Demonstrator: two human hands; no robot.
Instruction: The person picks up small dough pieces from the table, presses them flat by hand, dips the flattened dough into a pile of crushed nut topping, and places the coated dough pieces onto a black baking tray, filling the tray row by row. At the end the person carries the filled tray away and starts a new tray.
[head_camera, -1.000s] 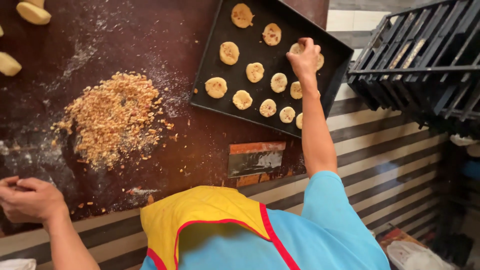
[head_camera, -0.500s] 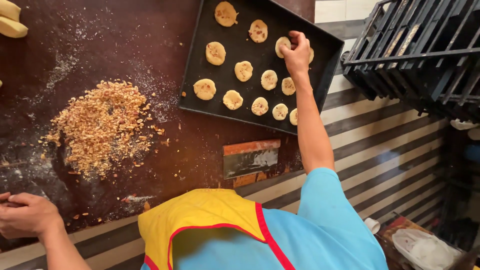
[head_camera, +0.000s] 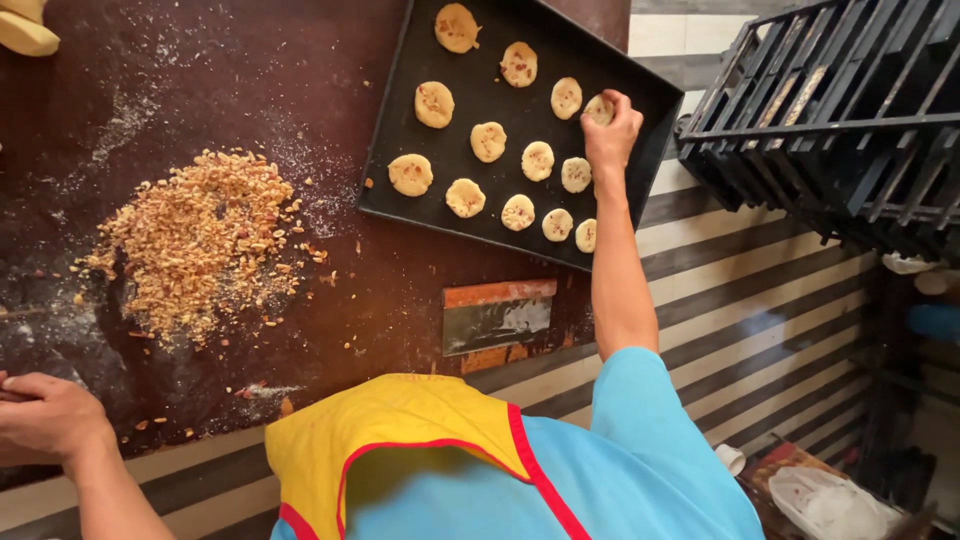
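A black baking tray (head_camera: 620, 60) lies on the dark brown worktop (head_camera: 250, 80), holding several round flat dough discs dotted with nut bits (head_camera: 488, 141). My right hand (head_camera: 610, 135) reaches over the tray's right side, fingers closed on one dough disc (head_camera: 598, 108) at tray level. My left hand (head_camera: 45, 415) rests loosely curled at the worktop's near left edge, holding nothing that I can see. A heap of chopped nuts (head_camera: 195, 240) lies between the two hands.
A metal bench scraper with a wooden handle (head_camera: 497, 315) lies near the worktop's front edge. Pale dough pieces (head_camera: 25, 30) sit at the far left corner. A black wire rack (head_camera: 830, 110) stands to the right. A striped wall face runs below the worktop.
My right hand stays on the dough disc at the tray's right side. The view has shifted slightly; my left hand remains at the near left edge.
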